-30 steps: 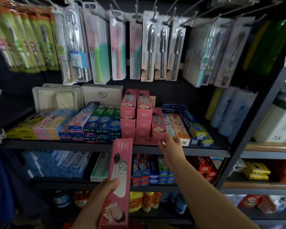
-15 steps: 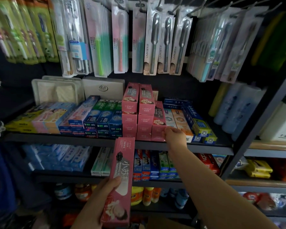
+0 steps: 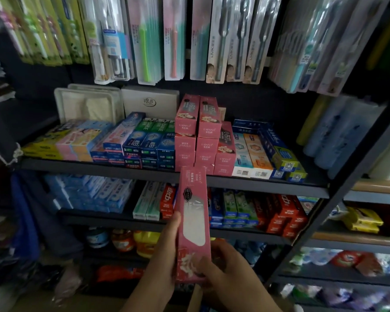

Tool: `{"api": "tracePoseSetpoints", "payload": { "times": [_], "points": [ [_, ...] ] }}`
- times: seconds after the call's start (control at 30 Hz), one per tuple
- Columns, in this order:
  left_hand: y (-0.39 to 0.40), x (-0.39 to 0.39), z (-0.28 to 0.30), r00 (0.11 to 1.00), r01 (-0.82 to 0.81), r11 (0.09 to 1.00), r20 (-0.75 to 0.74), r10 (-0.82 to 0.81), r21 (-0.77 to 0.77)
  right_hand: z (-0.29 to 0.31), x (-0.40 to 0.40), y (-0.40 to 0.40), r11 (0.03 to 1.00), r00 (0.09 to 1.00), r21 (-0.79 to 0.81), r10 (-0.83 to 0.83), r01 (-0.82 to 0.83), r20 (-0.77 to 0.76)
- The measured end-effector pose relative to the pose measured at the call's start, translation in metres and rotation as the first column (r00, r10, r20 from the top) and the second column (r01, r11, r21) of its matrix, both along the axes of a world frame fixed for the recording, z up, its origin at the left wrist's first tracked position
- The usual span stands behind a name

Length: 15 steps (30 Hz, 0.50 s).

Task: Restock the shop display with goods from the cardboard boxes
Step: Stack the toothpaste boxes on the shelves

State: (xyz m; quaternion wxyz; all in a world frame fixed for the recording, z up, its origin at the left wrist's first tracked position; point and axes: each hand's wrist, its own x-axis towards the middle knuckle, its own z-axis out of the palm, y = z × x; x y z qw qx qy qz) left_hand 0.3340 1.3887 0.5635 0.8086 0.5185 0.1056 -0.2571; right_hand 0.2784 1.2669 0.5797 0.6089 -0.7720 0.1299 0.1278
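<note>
I hold one long pink toothpaste box (image 3: 193, 212) upright in front of the shelves. My left hand (image 3: 164, 251) grips its left side with the thumb on the front. My right hand (image 3: 221, 273) holds its lower right end, thumb across the bottom of the face. On the upper shelf (image 3: 99, 168) stands a stack of matching pink toothpaste boxes (image 3: 197, 136), with one more pink box (image 3: 225, 152) leaning at their right. No cardboard box is clearly in view.
Blue and green toothpaste boxes (image 3: 149, 143) lie left of the pink stack, blue and orange ones (image 3: 257, 154) right of it. Toothbrush packs (image 3: 234, 39) hang above. A lower shelf (image 3: 113, 218) holds red and blue boxes. A dark upright post (image 3: 338, 190) bounds the right.
My right hand has left the pink stack on the shelf and come down to the lower end of the box in my left hand. The box has shifted right and upright.
</note>
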Motion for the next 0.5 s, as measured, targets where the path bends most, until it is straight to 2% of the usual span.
{"api": "tracePoseSetpoints", "payload": {
  "times": [0.07, 0.13, 0.27, 0.33, 0.5],
  "points": [
    [-0.003, -0.001, -0.002, 1.0, 0.001, 1.0, -0.006, -0.001, -0.008, 0.0, -0.005, 0.0, 0.995, 0.999, 0.098, -0.031, 0.033, -0.022],
    [-0.005, -0.003, -0.004, 0.997, -0.059, 0.996, 0.05, 0.056, 0.06, -0.003, -0.012, -0.001, 0.98, 0.998, 0.189, -0.064, 0.064, -0.006],
    [-0.005, -0.003, -0.005, 0.977, -0.19, 0.969, 0.123, 0.172, 0.156, -0.001, -0.022, -0.011, 0.9, 0.957, 0.348, -0.289, 0.262, 0.025],
    [-0.003, -0.004, -0.001, 0.97, -0.224, 0.958, 0.136, 0.201, 0.179, 0.011, -0.017, -0.023, 0.902, 0.937, 0.314, -0.338, 0.296, 0.087],
    [0.012, -0.004, -0.001, 0.97, -0.213, 0.944, 0.168, 0.174, 0.252, 0.06, 0.029, -0.054, 0.93, 0.873, 0.118, -0.367, 0.347, 0.32]
  ]
}}
